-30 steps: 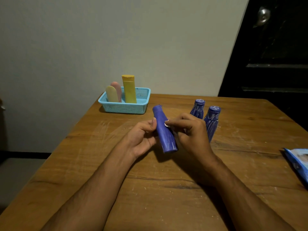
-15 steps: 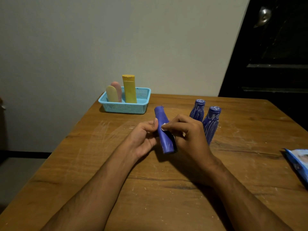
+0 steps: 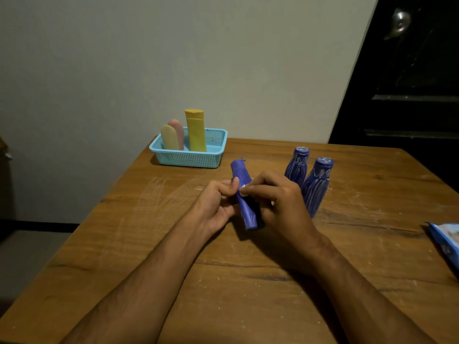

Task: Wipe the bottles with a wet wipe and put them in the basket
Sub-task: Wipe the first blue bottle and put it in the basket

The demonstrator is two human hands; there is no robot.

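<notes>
Bottles are seen at three stages in the single head view. One blue bottle (image 3: 244, 194) is held tilted above the wooden table (image 3: 248, 281), its cap end pointing away toward the basket (image 3: 188, 157). It is pinched near its middle by the left hand (image 3: 216, 202), whose thumb and curled fingers are closed on it, and it is gripped from the other side by the right hand (image 3: 280, 202), where a small white scrap, probably the wet wipe (image 3: 243, 193), is pressed against it under the fingertips. Two more streaked blue bottles (image 3: 308, 180) are left standing upright, touching or nearly touching, just beyond the right hand. Three bottles, a yellow one (image 3: 196, 132), a pale yellow one (image 3: 169, 137) and a pink one (image 3: 177, 131), are already stood in the left half of the basket.

A slip is judged the main risk: a wet, smooth bottle held by fingertips alone could be squeezed out and dropped onto the table. The standing pair could also be knocked over by the right wrist or knuckles, since little gap is left there.

Free room is found in the right half of the basket, and the path to it over the table is unobstructed. The basket sits near the far left table edge. A blue wipe packet (image 3: 447, 242) lies at the right edge, well apart.
</notes>
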